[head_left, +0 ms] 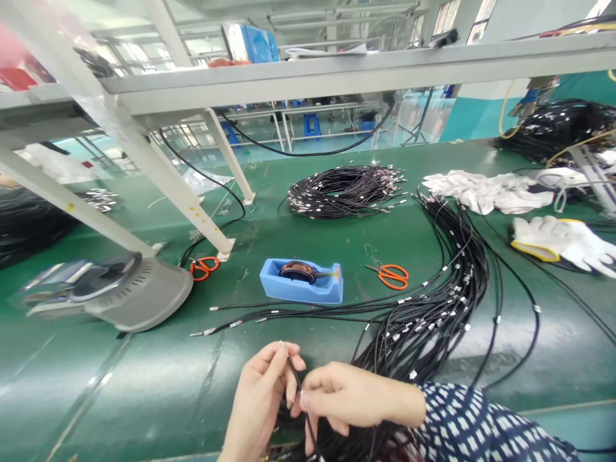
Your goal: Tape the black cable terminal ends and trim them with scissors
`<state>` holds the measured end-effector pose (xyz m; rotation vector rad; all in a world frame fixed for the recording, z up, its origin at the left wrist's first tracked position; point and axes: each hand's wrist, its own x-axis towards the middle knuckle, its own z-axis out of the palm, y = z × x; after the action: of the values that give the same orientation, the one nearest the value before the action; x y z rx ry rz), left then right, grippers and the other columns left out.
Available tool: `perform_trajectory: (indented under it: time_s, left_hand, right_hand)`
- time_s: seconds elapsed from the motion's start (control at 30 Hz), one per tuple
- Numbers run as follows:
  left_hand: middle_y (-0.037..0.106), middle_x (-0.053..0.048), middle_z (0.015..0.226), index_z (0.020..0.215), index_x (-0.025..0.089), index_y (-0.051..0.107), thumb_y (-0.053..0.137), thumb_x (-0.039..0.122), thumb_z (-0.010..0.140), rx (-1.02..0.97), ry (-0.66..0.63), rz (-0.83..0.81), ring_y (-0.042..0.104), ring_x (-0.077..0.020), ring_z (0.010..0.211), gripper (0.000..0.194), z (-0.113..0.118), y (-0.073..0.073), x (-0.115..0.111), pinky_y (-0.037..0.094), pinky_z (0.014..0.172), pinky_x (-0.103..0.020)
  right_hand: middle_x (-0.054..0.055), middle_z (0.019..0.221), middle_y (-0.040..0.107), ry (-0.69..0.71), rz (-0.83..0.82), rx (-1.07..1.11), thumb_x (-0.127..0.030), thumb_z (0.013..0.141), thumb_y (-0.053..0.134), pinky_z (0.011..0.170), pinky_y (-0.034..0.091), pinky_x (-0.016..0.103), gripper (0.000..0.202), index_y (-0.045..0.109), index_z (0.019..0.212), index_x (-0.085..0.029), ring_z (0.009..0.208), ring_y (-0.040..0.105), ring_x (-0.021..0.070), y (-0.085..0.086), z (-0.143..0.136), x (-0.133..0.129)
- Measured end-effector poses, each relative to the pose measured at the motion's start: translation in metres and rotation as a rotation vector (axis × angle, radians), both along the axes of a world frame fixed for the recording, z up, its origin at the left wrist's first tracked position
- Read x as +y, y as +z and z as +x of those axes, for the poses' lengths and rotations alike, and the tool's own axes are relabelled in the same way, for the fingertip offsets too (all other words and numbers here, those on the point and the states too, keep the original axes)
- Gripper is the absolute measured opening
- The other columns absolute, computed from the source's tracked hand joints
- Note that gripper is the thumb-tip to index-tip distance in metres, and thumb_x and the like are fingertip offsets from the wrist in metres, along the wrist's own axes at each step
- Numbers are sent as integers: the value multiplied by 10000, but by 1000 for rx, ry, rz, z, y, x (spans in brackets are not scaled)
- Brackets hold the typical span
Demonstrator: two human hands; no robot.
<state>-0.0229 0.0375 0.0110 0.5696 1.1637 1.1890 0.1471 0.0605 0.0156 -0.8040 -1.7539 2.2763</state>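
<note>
My left hand [267,385] pinches the end of a thin black cable [308,427], near the front edge of the green table. Just to its right, my right hand [337,398] grips the same cable a little lower down. A large bundle of black cables [447,301] with small white labels curves from the right side down beneath my right hand. Several cable ends stretch left, beyond both hands. Past them stands a blue tape dispenser [303,292] with a roll of brown tape. Orange-handled scissors [392,276] lie to the dispenser's right.
A coiled cable bundle [344,190] lies farther back on the green table [269,237]. White gloves [563,244] are at the right. A grey round-based device [139,295] and second orange scissors [205,267] sit left, by the white shelf posts [168,186].
</note>
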Motion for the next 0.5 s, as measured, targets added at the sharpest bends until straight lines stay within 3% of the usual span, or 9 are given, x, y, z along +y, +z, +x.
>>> perform_trajectory:
  time_s: [0.1, 0.2, 0.5]
  left_hand:
    - [684, -36, 704, 870, 111, 700, 796, 447, 731, 5, -9, 13, 513, -71, 383, 377, 0, 2, 0, 432, 359, -197]
    - [701, -63, 785, 990, 119, 717, 739, 439, 794, -74, -72, 58, 557, -102, 428, 375, 0, 5, -2, 461, 383, -231]
    - [735, -117, 858, 1063, 78, 715, 612, 343, 913, -287, -175, 109, 647, -142, 535, 321, -5, 10, -3, 507, 526, -265]
  right_hand:
    - [-37, 616, 618, -62, -47, 49, -527, 909, 554, 369, 300, 141, 387, 619, 910, -145, 407, 401, 37, -2, -1, -4]
    - [-28, 623, 618, -102, -26, 34, -505, 942, 507, 368, 277, 140, 371, 597, 898, -148, 402, 378, 33, 2, 2, -8]
    - [-9, 676, 611, -50, -25, 30, -488, 998, 414, 431, 291, 160, 371, 550, 904, -155, 462, 374, 45, 6, 12, -9]
